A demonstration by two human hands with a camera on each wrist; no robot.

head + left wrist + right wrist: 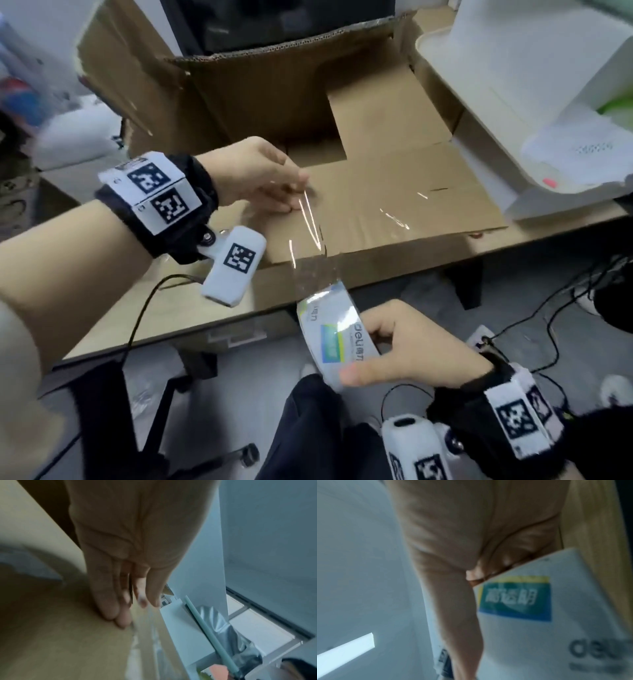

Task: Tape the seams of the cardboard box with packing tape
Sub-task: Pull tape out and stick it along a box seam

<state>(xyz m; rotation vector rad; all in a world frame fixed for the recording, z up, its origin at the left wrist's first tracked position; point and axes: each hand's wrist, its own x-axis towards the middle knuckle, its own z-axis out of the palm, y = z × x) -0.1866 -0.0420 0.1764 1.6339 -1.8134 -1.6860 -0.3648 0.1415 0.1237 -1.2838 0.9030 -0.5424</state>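
A brown cardboard box (394, 178) lies on its side on the desk, flaps spread toward me. My left hand (274, 181) presses straight fingers (109, 601) flat on the near flap (51, 635), beside the clear tape strip (311, 219) stuck there. The strip (135, 649) runs off the flap's edge down to the tape roll (337, 339), white with a blue-green label (515, 599). My right hand (394, 353) grips the roll below the desk edge, thumb across its front and fingers curled behind.
A white machine (534, 102) stands on the desk right of the box. The desk edge (205, 308) runs diagonally in front of me. Cables (534, 322) and a power strip lie on the floor. White bags (75, 137) sit at the left.
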